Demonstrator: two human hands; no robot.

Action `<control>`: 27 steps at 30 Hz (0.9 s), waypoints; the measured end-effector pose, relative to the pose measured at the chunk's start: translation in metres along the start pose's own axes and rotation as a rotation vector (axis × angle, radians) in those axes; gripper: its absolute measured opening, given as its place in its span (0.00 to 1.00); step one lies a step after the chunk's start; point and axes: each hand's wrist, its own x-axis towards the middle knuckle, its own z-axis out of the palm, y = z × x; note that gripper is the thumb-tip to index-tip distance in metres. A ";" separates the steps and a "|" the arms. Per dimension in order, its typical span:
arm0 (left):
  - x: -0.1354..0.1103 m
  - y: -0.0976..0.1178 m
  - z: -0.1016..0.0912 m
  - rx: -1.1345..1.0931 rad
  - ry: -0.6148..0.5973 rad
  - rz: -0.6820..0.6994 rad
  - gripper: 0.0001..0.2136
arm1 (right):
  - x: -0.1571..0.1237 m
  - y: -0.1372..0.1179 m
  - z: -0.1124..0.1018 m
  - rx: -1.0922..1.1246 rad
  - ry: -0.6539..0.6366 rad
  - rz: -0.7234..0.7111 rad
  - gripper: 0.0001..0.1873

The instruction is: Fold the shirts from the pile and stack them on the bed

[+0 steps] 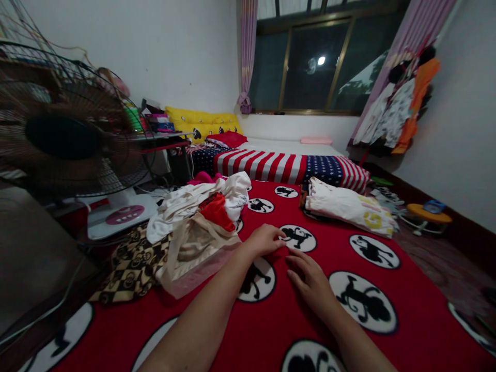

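Note:
My left hand [266,239] is low over the red blanket [302,320], beside a white circle with a black monkey figure. Its fingers are loosely bent and slightly apart, with nothing seen in them. Just to the right and nearer to me is my right hand [310,281], fingers spread, also holding nothing. Left of my hands lies a loose heap of clothes: a white garment [178,204], a red piece [219,212], a beige garment [197,243] and a brown checked cloth [135,266]. A folded pile topped by a white shirt [344,204] rests at the far right of the blanket.
An electric fan [64,134] stands at the left, next to a cluttered small table [166,140]. Beyond the blanket is a bed with a striped and starred cover [267,164]. Clothes [403,108] hang at the right wall, above an orange-topped stool [424,212].

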 end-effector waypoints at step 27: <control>-0.045 -0.052 -0.117 0.401 0.893 -0.817 0.19 | -0.003 0.001 0.000 0.038 -0.013 0.035 0.15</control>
